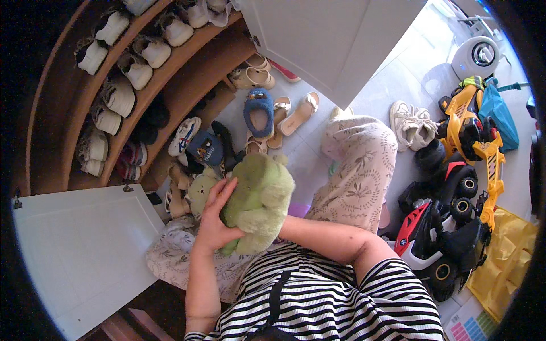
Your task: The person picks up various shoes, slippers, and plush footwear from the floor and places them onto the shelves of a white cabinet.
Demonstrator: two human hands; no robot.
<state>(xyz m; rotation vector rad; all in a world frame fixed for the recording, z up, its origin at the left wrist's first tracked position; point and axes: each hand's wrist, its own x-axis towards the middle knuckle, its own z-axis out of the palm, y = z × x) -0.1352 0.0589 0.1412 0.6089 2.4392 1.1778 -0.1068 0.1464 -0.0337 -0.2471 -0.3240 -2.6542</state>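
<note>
A green plush slipper is held up in front of my striped shirt, its sole side facing left. My left hand grips it from the left, with fingers over its edge and the thumb below. My right forearm reaches in from the right behind the slipper, so my right hand is hidden and its grip cannot be seen. Another green plush slipper with a small face lies just beyond my left fingers. Past it are a blue slipper, a white shoe with blue stripes and tan sandals.
A curved wooden shoe cabinet holds white sneakers; its white doors stand open. A fluffy blue slipper, beige clogs and sandals lie on the tiles. To the right are white sneakers, a yellow toy excavator and a ride-on toy.
</note>
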